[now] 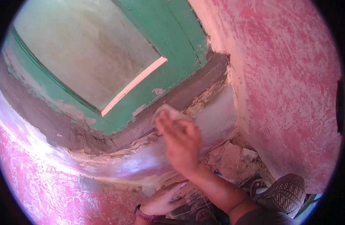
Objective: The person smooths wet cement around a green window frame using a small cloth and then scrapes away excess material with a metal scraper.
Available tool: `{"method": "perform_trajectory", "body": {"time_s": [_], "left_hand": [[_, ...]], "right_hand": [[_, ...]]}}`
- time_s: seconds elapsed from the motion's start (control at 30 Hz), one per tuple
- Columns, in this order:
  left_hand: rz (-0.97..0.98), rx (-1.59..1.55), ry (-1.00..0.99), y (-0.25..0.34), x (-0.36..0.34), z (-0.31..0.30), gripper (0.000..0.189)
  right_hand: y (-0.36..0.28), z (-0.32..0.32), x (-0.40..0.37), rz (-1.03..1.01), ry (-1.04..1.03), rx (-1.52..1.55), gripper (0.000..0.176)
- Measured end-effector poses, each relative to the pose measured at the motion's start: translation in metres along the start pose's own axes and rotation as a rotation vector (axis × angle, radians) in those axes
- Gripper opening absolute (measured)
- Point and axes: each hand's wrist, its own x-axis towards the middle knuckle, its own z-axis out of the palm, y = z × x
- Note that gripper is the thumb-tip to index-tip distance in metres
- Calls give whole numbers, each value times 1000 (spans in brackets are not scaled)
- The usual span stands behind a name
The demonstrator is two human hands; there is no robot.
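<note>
My right hand [182, 144] is closed round a pale, sponge-like pad [173, 111], partly hidden by the fingers. It presses the pad against the band of damp grey-brown mortar [197, 89] that runs below the green wooden frame [180, 67]. Lower down, my left hand [167, 198] is held out beneath the ledge with thumb and fingers apart and nothing visible in it. A dark reddish band [144, 214] circles the left wrist.
A pink, patchy wall [285, 82] rises on the right, meeting the ledge in a corner. Below lie broken rubble pieces [236, 159] near my sandalled foot [259, 184] and a patterned cloth on my knee [287, 195]. The frame holds a cloudy panel [86, 45].
</note>
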Motion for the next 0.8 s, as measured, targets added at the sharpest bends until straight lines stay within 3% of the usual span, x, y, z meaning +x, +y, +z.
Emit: {"method": "perform_trajectory", "body": {"time_s": [0.07, 0.17, 0.27, 0.43, 0.57, 0.67, 0.8], "left_hand": [[73, 7, 3, -8, 5, 4, 79], [49, 39, 0, -3, -3, 2, 80], [0, 39, 8, 5, -13, -2, 80], [43, 34, 25, -6, -12, 1, 80], [127, 29, 21, -14, -5, 8, 80], [91, 21, 12, 0, -10, 2, 76], [86, 18, 35, 4, -17, 1, 73]], "right_hand": [[-19, 3, -7, -26, -86, 3, 56], [-4, -24, 21, -42, 102, 38, 56], [21, -40, 46, 11, 208, -184, 55], [-12, -2, 10, -38, -5, -56, 55], [-27, -13, 11, -28, -144, 95, 63], [-3, -44, 37, -7, 101, -74, 63], [20, -14, 33, -64, 76, -79, 62]]}}
